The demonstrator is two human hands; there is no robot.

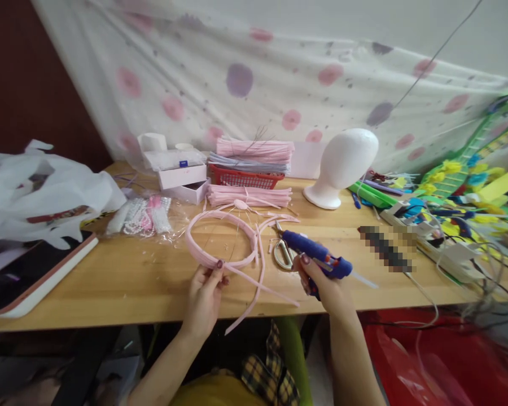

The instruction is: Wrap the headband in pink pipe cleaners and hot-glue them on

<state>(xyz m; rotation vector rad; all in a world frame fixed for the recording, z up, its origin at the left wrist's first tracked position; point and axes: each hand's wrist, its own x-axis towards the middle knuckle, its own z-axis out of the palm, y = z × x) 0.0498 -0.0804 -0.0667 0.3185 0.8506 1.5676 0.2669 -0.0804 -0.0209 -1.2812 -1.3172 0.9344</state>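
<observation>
My left hand (207, 287) pinches the near side of a pink ring (193, 246) made of fuzzy pipe cleaners. Loose pink ends trail from the ring to the right, one curling down past the table's front edge. My right hand (319, 282) is wrapped around a blue hot glue gun (311, 246), whose nozzle points up and left toward the ring's right side. Just behind and left of the gun lies a pair of scissors (283, 256), partly covered by it. Thin strands cross the inside of the ring.
Pink pipe cleaner bundles (249, 196) lie before a red basket (248, 177) holding more. A white foam head (347, 163) stands at the back right, near power strips (440, 254) with tangled cords. Bagged beads (146, 216), white boxes (182, 176) and a plastic bag (46, 186) occupy the left.
</observation>
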